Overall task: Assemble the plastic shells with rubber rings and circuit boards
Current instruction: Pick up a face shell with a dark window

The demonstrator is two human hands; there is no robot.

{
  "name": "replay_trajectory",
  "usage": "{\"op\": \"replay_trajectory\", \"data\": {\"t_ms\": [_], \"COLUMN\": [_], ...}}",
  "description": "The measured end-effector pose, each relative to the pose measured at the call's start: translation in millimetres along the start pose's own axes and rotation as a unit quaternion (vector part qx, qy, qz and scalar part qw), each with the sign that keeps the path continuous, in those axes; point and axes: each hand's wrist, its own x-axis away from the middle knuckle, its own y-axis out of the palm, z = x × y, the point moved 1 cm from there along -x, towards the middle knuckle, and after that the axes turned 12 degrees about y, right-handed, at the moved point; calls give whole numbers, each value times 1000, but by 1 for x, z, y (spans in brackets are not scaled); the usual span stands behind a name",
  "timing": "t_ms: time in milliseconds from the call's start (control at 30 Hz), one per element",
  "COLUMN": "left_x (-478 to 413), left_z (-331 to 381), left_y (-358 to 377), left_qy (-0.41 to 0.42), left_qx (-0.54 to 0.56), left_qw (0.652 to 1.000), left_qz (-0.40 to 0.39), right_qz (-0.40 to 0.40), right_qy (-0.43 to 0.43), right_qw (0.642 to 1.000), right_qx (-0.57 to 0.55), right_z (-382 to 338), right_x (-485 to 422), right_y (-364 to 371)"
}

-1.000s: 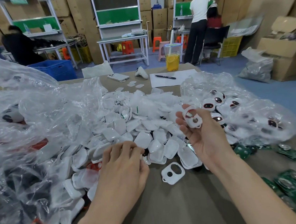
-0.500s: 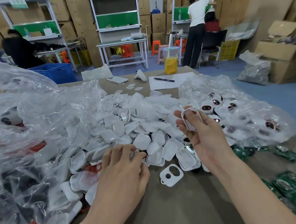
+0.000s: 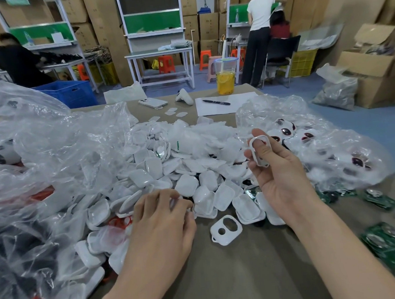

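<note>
Brown table [image 3: 255,274] fills the lower view; workbenches, cardboard cartons and two people at work occupy the background at 12 o'clock.

1. Pile of white plastic shells [image 3: 170,171]: spread over the table centre, reaching towards 9 o'clock.
2. Right hand [image 3: 282,177]: raised above the pile at 2 o'clock, palm turned towards the camera. The thumb and curled fingers grasp one white shell frame [image 3: 261,154]. The frame stands nearly on edge and is clear of the pile.
3. Left hand [image 3: 164,226]: at 7 o'clock, palm down, fingers curled, with the fingertips at the near edge of the pile. Whether they hold a part cannot be told.
4. Loose shell frame [image 3: 226,231]: lies flat on the bare table between the two wrists, just beside the pile. It has two openings.
5. Red rubber rings [image 3: 119,221]: partly visible under shells and film, just at 9 o'clock of the left hand.
6. Green circuit boards [image 3: 387,244]: scattered along the table edge at 4 o'clock.
7. Clear bag [image 3: 329,147]: at 3 o'clock, containing white shells fitted with dark lenses.
8. Second clear bag [image 3: 43,146]: covers the 9 o'clock side.
9. Far end of the table, 12 o'clock: phone [image 3: 153,102], pen [image 3: 215,102] on a paper sheet [image 3: 235,106], and a drink cup [image 3: 225,79] with yellow liquid.
</note>
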Motion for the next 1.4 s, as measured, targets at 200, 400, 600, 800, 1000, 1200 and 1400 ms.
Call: {"op": "replay_trajectory", "data": {"t_ms": [200,400,600,800,1000,1200,1400], "left_x": [1,1,1,2,-7,-65,-102], "left_z": [0,1,2,5,18,57,73], "left_y": [0,-3,-4,-4,-14,-3,17], "left_qy": [2,-5,-8,-3,14,145,204], "left_qx": [0,10,19,14,21,75,81], "left_qw": [1000,1000,1000,1000,999,986,963], "left_qz": [-5,-5,-9,-12,45,-26,-155], "right_qz": [2,1,0,16,19,27,37], "right_qy": [-13,-7,-17,-25,-42,-44,-52], "right_qw": [1000,1000,999,999,999,999,998], "right_qx": [-20,10,31,22,26,17,5], "right_z": [-2,-2,-4,-6,-9,-13,-18], "right_x": [1,2,4,2,0,-1,-2], "right_y": [-1,-1,-2,-7,-11,-15,-20]}}
